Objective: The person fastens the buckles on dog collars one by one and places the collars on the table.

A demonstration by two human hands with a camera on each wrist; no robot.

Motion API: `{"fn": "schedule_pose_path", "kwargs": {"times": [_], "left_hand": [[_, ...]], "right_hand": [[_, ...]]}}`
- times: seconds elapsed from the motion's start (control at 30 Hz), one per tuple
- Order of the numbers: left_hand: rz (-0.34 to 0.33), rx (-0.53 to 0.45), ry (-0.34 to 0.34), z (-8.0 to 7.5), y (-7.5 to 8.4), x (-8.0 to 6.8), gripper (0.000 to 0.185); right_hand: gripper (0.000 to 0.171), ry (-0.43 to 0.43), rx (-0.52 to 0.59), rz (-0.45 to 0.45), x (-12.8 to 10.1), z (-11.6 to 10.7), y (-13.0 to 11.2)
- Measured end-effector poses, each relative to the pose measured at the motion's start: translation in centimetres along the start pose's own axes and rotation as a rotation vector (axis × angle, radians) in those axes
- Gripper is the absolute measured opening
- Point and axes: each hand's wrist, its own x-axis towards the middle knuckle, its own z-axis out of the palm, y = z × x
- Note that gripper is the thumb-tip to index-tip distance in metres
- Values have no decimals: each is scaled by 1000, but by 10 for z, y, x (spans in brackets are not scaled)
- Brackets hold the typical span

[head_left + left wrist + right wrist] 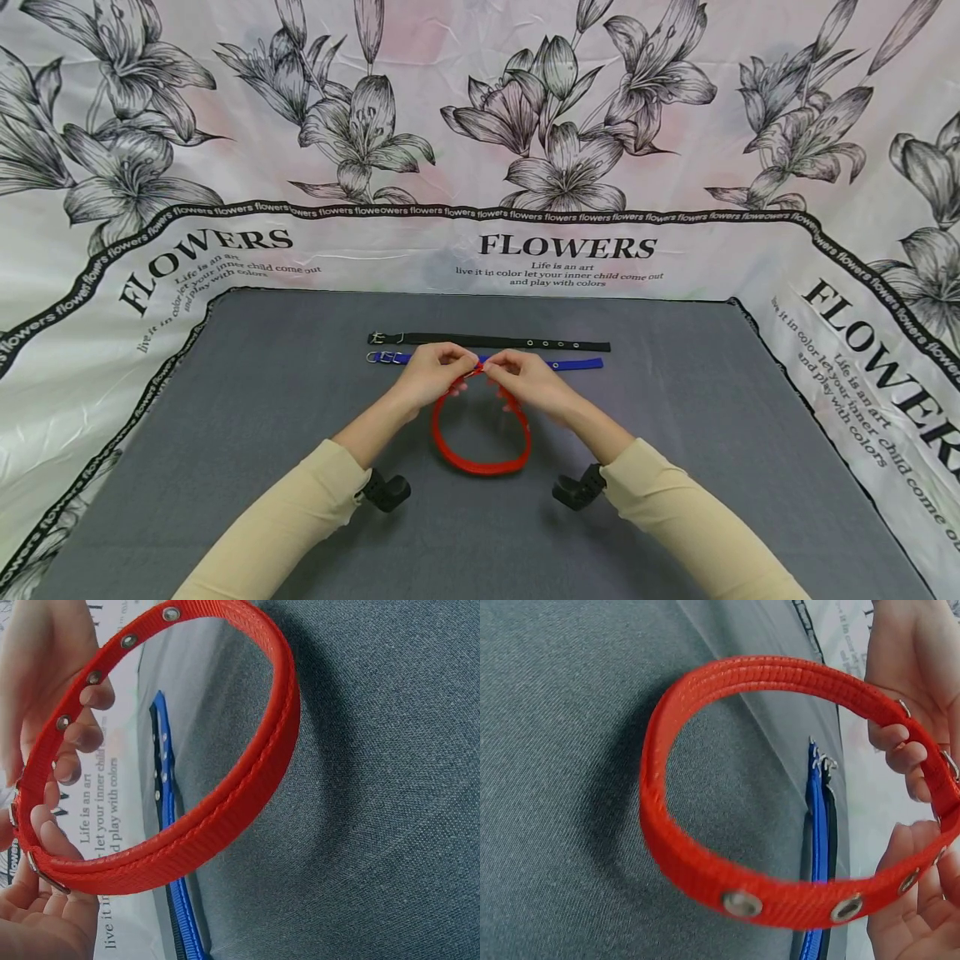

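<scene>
A red pet collar [486, 468] is bent into a loop between the two hands, its lower curve hanging toward me. My left hand [431, 377] grips it at the buckle end, where a metal ring and the buckle [950, 765] show in the right wrist view. The right hand [531, 382] pinches the strap end with metal eyelets [129, 640]. Both sets of fingertips meet at the top of the loop, where the strap end lies at the buckle. Fingers partly hide that joint.
Behind the hands a black collar [495, 342] and a blue collar [577, 364] lie flat, side by side, buckles to the left. They rest on a grey cloth [675, 400] bordered by white flower-printed fabric [420, 258].
</scene>
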Motion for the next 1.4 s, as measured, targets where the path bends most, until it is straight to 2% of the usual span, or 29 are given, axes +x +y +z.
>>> {"fn": "schedule_pose_path", "kwargs": {"times": [0.2, 0.4, 0.6, 0.77, 0.9, 1.07, 1.13, 1.4], "left_hand": [[17, -15, -6, 0, 0, -2, 21], [23, -79, 18, -2, 0, -1, 23], [4, -148, 30, -2, 0, 1, 23], [-11, -168, 47, -2, 1, 2, 24], [-34, -176, 31, -3, 6, -2, 28], [-36, -196, 42, 0, 3, -1, 23], [-28, -204, 44, 1, -3, 3, 24], [-18, -211, 3, 5, -3, 2, 22]], "right_hand": [[30, 7, 8, -17, 1, 1, 0], [31, -8, 14, -22, -2, 0, 0], [30, -27, 36, -33, -3, -2, 3], [27, -36, 46, -19, -4, -2, 2], [27, -22, 47, -32, -15, -1, -12], [33, 15, 77, -54, -6, 1, -3], [32, 27, 80, -48, 0, 1, 4], [28, 42, 31, -26, 1, 2, 2]]}}
